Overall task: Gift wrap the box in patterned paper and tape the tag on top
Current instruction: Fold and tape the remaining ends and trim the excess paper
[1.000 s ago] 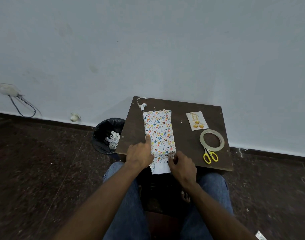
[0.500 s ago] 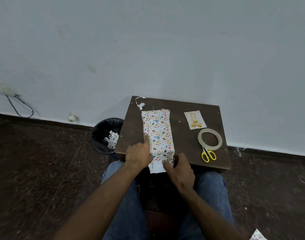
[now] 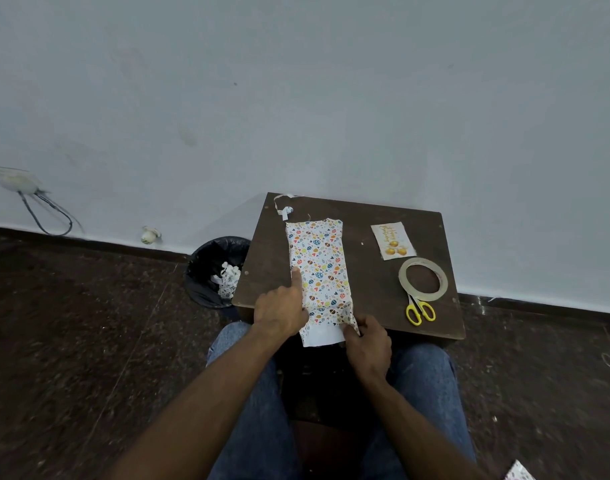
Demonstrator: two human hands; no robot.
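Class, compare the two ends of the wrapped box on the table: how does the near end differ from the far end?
On the wrapped box, the far end lies folded flat, while the near end sticks out with its white underside showing. No hand touches the far end; the right hand pinches a flap of the near end. Both ends carry the same patterned paper.

Bare dark brown wooden desk point(image 3: 365, 292) is left between the patterned paper-wrapped box point(image 3: 317, 261) and the clear tape roll point(image 3: 423, 279); the right edge is blocked by yellow-handled scissors point(image 3: 420, 310) and a small printed gift tag point(image 3: 393, 241).
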